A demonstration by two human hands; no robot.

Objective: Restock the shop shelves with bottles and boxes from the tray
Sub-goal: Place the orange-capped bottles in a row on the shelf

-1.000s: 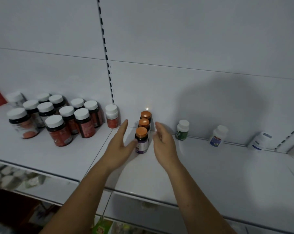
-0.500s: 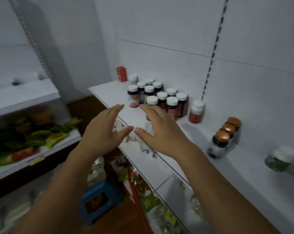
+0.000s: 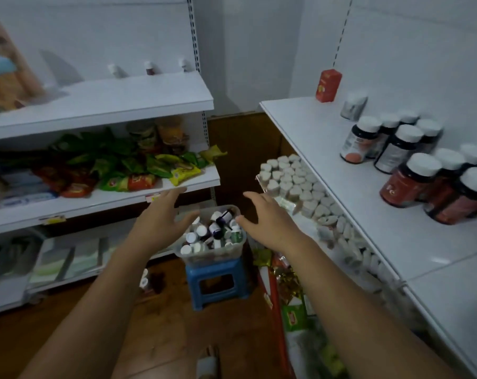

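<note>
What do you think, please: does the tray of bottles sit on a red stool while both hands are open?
Not quite: the head view shows a blue stool, not red. The tray of bottles does sit on it, and the left hand and right hand are open.

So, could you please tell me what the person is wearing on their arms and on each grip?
Nothing that shows. The left grip and right grip are bare hands, without gloves, and I can make out no rings. Neither wrist carries a watch or band. The left forearm and right forearm are uncovered down to the frame's edge, so no sleeve is in view.
</note>
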